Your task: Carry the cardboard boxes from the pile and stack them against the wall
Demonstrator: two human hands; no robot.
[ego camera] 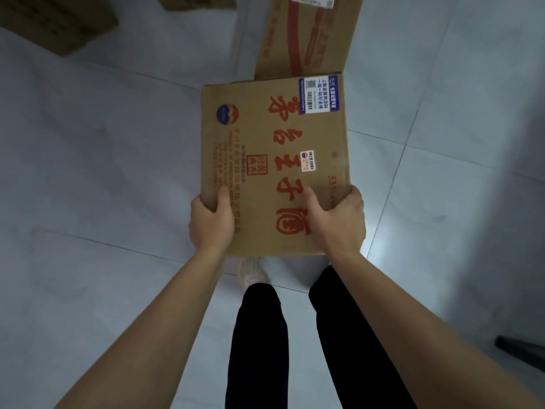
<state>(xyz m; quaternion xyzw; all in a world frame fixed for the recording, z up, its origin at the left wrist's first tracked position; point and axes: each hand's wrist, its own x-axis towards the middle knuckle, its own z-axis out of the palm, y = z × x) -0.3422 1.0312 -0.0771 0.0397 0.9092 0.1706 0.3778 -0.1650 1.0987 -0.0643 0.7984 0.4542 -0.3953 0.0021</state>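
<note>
Head view, looking down. Cardboard box (274,160) held out in front of the body, above the tiled floor (103,172), red characters and two barcode labels on its top face. Left hand (211,221) grips the near-left edge, thumb on top, fingers wrapped under. Right hand (339,222) grips the near-right edge the same way. Second box (306,33) with red tape lies on the floor just beyond the carried one. Two more boxes (56,22) at upper left, blurred. Black trousers and one pale shoe (250,273) show below the carried box.
</note>
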